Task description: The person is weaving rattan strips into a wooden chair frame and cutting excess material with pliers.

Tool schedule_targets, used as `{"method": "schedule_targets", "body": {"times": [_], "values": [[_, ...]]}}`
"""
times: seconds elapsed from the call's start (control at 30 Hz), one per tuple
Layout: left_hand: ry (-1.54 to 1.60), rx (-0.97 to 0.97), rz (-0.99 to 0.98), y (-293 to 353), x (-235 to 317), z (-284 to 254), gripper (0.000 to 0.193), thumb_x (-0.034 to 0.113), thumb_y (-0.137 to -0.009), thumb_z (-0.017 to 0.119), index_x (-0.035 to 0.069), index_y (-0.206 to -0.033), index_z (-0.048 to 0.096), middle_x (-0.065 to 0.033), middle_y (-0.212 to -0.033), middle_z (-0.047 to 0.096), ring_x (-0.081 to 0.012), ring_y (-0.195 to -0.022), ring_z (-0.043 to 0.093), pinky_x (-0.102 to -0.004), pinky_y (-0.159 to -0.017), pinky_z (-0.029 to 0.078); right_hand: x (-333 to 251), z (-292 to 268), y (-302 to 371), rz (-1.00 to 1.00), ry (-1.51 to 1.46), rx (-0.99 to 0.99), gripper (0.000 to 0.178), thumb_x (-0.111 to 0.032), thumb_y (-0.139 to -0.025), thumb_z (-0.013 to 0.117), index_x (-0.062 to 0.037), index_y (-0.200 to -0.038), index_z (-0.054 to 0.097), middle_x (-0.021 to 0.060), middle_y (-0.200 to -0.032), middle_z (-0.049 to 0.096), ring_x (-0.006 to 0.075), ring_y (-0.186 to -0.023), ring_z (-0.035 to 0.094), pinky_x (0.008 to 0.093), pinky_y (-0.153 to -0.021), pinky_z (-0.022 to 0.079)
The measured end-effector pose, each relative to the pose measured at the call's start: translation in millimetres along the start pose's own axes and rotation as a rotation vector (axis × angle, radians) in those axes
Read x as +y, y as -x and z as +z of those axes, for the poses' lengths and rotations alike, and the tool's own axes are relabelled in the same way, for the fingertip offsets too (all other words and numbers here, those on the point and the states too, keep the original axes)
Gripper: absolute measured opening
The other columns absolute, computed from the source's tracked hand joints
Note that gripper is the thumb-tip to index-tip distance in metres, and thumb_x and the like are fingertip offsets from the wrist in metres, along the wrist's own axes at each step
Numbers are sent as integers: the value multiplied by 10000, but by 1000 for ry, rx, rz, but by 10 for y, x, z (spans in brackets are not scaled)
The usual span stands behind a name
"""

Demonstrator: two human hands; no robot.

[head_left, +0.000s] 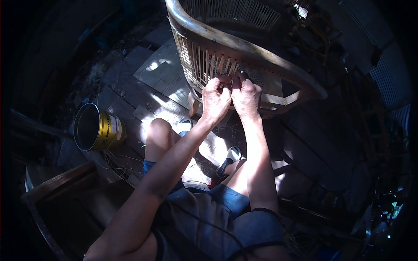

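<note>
In front of me stands a wooden chair frame [261, 50] with a thick curved rail. Thin upright cane strips [204, 61] fill its side below the rail. Both of my hands are raised to this side, close together, where the strips meet a section of woven cane. My left hand [216, 98] has its fingers curled and pinched at the strips. Right beside it, my right hand [247, 95] is also pinched, at the ends of a few strips. What lies between the fingertips is thin and mostly hidden; it looks like cane strip.
A yellow bucket [111, 130] stands on the plank floor to the left, loose fibres near it. A wooden box-like piece [65, 182] is at lower left. A flat board [163, 65] lies beyond the chair's left side. My knees and shoes are below my hands.
</note>
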State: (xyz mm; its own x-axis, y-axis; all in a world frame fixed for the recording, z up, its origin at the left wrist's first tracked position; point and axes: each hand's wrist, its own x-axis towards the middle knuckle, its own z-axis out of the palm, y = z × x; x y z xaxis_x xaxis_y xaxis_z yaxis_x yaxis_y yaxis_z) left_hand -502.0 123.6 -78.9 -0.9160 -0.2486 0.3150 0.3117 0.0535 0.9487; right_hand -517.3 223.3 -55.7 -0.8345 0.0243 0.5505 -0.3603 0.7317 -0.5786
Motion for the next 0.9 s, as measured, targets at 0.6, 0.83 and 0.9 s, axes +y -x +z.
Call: {"method": "schedule_targets", "body": {"times": [0.6,0.83,0.9], "values": [[-59,13,74,-36,-112,-89,168,62,-857,634,14,-1015,666,-137,-841,631,-243,-766,657,-325,-713,514,16,44,15,381,-586,-166,245,43,-838,575,60,-1077,628,102,-965,686,155,-890,644,278,-836,505],[-232,-68,243,-78,-119,-165,205,36,-817,648,18,-1018,607,-159,-830,615,-301,-779,641,-399,-698,502,-50,35,74,429,-825,-156,317,41,-787,510,63,-1082,623,129,-962,694,182,-866,649,293,-797,520],[-227,-91,295,-81,-88,-200,228,37,-829,637,17,-1050,585,-160,-838,642,-291,-774,662,-382,-689,515,-63,21,74,426,-827,-136,323,42,-791,506,58,-1089,632,134,-953,698,178,-864,653,290,-802,521]]}}
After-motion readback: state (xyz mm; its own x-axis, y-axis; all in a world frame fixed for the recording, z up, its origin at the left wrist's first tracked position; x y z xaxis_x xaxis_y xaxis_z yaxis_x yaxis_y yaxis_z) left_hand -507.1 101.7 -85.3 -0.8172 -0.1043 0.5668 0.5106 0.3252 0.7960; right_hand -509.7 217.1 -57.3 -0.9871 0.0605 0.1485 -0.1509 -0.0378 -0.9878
